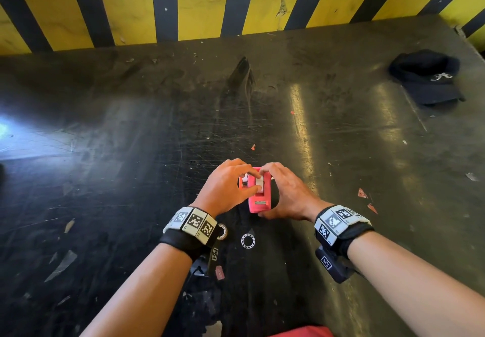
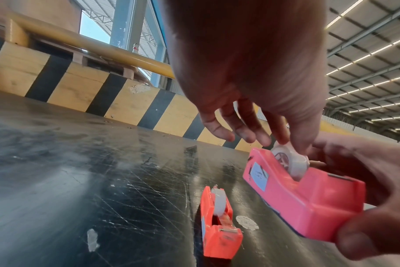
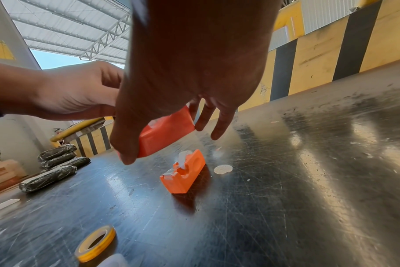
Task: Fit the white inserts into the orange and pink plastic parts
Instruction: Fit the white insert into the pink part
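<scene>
Above the dark table, my right hand (image 1: 278, 192) grips the pink part (image 1: 258, 200) from its right side and underneath. Thumb and forefinger of my left hand (image 1: 256, 182) pinch the white insert (image 1: 260, 180), a round roll sitting in the part's top slot. The left wrist view shows the same: the roll (image 2: 290, 162) stands partly out of the pink part (image 2: 308, 202). The orange part (image 2: 219, 233) lies on the table below with a white insert in it. In the head view my left hand mostly hides it.
Two small rings (image 1: 248, 241) lie on the table near my wrists. A yellow tape roll (image 3: 96, 242) and black wrapped bundles (image 3: 55, 162) sit to the left. A black cap (image 1: 426, 76) lies far right. A yellow-and-black striped wall (image 1: 204, 3) bounds the far edge.
</scene>
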A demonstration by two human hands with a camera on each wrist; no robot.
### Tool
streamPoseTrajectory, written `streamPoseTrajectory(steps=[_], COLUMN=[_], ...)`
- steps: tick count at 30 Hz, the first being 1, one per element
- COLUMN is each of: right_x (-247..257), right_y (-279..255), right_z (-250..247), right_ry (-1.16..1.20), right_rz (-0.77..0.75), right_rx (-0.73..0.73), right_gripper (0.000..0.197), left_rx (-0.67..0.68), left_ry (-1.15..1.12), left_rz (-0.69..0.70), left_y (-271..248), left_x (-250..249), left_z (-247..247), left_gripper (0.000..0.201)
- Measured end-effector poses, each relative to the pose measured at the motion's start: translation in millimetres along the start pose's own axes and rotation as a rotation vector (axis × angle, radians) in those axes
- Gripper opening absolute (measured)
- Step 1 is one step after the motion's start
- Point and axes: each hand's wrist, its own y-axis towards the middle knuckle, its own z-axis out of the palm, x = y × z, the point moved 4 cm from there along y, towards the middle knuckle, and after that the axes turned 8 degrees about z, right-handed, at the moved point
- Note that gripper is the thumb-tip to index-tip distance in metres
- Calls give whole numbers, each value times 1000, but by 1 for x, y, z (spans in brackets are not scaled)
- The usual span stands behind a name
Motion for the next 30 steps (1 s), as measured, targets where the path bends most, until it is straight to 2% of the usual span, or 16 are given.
streamPoseTrajectory(steps=[3,5,11,20,24,30], right_x=[-1,-2,-3,-3,-2,-3], right_y=[-1,-2,0,6,9,10], right_z=[0,0,0,1,-1,-3], right_ry=[-5,-10,-47,-25,-11,-6], right_rz=[14,24,69,133,141,152], right_rx=[8,13,65,118,110,102], right_gripper=[99,98,94,91,91,91], left_rx=[-33,-8,92,127,93,-33], left_ry=[30,34,56,60,78,207], left_rz=[11,14,35,60,80,179], left_y=[1,2,-2,-16,-21,-29], left_x=[-2,-3,-1,2,-2,-8], left_z=[3,6,14,23,19,19], left_gripper=[15,11,12,8,11,11])
